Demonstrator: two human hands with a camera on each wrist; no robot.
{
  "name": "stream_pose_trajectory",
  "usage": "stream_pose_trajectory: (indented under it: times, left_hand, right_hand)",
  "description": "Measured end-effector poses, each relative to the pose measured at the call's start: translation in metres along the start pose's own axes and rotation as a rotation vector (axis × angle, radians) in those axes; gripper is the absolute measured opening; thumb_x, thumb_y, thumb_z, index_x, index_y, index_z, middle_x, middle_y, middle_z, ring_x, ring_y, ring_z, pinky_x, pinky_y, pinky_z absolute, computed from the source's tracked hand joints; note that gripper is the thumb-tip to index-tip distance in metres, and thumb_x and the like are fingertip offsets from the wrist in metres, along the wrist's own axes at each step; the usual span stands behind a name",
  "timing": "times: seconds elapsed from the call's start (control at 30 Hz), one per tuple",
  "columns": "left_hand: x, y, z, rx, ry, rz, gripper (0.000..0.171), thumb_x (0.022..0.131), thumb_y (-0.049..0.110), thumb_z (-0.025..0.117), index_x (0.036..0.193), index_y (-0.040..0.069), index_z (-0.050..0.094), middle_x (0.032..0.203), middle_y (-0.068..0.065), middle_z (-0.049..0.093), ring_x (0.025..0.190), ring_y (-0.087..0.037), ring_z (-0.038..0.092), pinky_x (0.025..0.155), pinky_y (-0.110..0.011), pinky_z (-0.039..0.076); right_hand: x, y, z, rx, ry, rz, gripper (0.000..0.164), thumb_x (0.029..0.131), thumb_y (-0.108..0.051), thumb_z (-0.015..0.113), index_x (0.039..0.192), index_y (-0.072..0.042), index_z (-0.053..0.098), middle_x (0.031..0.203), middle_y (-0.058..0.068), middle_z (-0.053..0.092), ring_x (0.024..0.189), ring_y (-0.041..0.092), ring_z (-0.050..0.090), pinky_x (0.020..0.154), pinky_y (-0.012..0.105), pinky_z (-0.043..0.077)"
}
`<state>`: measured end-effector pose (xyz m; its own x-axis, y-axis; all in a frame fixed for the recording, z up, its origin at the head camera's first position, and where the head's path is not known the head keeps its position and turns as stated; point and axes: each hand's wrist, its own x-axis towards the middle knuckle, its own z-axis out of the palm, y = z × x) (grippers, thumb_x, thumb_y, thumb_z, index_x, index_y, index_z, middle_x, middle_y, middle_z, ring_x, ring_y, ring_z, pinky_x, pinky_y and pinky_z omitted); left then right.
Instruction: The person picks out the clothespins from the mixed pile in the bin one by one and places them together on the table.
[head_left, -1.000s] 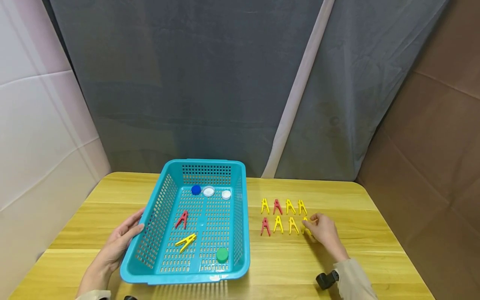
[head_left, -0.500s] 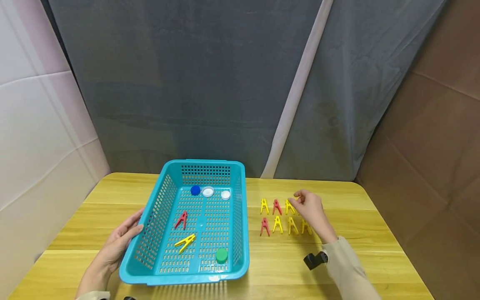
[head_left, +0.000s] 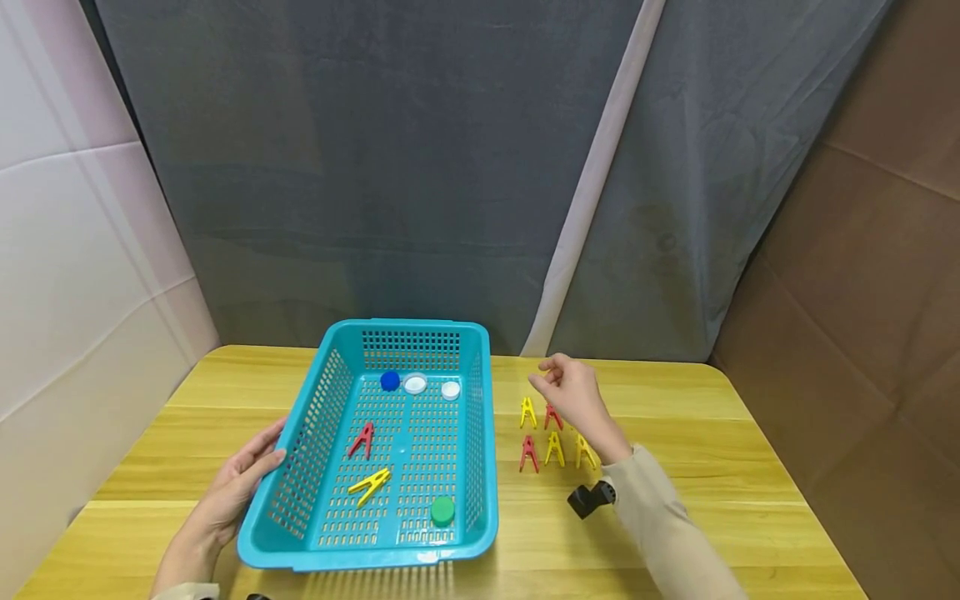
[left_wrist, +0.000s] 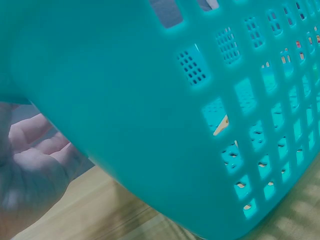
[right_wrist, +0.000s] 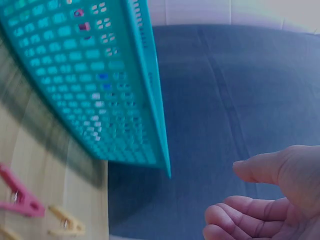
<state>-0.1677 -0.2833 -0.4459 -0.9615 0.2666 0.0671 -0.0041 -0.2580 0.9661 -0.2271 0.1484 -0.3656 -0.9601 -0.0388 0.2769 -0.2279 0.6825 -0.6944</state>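
Note:
My left hand (head_left: 225,492) holds the left side of a turquoise plastic basket (head_left: 367,560), its thumb at the rim; in the left wrist view the basket wall hides part of the fingers. Inside lie a red clothespin (head_left: 365,435), a yellow clothespin (head_left: 378,477), and blue (head_left: 390,381), white (head_left: 450,390) and green (head_left: 442,511) bottle caps. My right hand (head_left: 576,396) hovers above two rows of clothespins right of the basket, near a red clothespin (head_left: 552,414). The right wrist view shows its fingers loosely bent, thumb apart, nothing held. Its arm hides some clothespins.
A wooden table (head_left: 720,467) carries everything. Grey cloth (head_left: 420,183) hangs behind it, with white cloth (head_left: 90,250) at left and brown cloth (head_left: 862,275) at right. A second white cap (head_left: 415,383) lies between the blue and white caps.
My right hand has moved left and away from me, from the rightmost near clothespin across the far row. The clothespins on the table keep their places. My left hand and the basket have stayed put.

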Motion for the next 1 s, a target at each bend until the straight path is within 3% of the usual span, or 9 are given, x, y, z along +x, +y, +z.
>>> stream_pose_trajectory:
  times: [0.4,0.83,1.0]
  left_hand:
    - [-0.001,0.000,-0.001,0.020,0.019,0.002,0.043,0.099,0.001,0.040,0.125,0.033,0.051,0.118,0.017,0.058,0.103,-0.004,0.058,0.079,-0.025,0.053]
    - [-0.001,0.000,0.001,0.015,0.007,0.001,0.042,0.099,0.001,0.040,0.125,0.033,0.051,0.118,0.016,0.058,0.103,-0.005,0.058,0.079,-0.026,0.053]
    - [-0.001,0.000,0.000,0.010,-0.003,0.003,0.042,0.099,0.001,0.039,0.125,0.032,0.050,0.119,0.015,0.058,0.104,-0.005,0.058,0.080,-0.026,0.053]
  right_hand:
    - [0.011,-0.037,0.026,0.040,-0.039,-0.118,0.018,0.085,-0.012,0.069,0.096,0.002,0.065,0.075,0.007,0.064,0.061,0.014,0.056,0.054,0.022,0.050]
    - [0.016,-0.073,0.054,0.055,-0.136,-0.218,0.020,0.086,-0.013,0.068,0.096,0.004,0.065,0.077,0.009,0.067,0.066,0.016,0.062,0.060,0.020,0.051]
    - [0.017,-0.082,0.067,0.080,-0.185,-0.205,0.020,0.086,-0.013,0.068,0.098,0.003,0.065,0.077,0.007,0.066,0.065,0.012,0.059,0.058,0.018,0.049]
